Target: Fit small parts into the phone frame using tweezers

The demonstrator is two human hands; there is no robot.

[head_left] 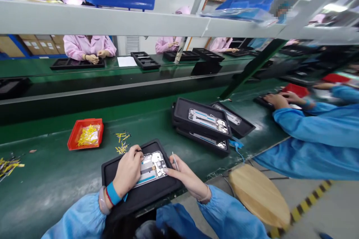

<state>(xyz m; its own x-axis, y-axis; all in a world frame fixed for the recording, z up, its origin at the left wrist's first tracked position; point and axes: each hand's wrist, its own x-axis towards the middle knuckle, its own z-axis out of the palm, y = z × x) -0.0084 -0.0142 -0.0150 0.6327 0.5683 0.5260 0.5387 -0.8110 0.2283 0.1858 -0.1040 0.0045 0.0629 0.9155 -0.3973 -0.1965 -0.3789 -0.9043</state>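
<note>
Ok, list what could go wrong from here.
1. The tray overhangs the bench edge toward the lap, so a push from the left hand might tip it and the phone frame off.
2. The right hand holds thin tweezers close to the frame; a slip could scratch it.
3. Loose yellow parts lie outside the red bin and could get swept away.

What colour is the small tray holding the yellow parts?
Red tray, seen in the head view.

Left hand point(128, 171) presses on the phone frame point(151, 168) in a black tray point(140, 194); right hand point(186, 177) holds tweezers point(175, 161).
</note>
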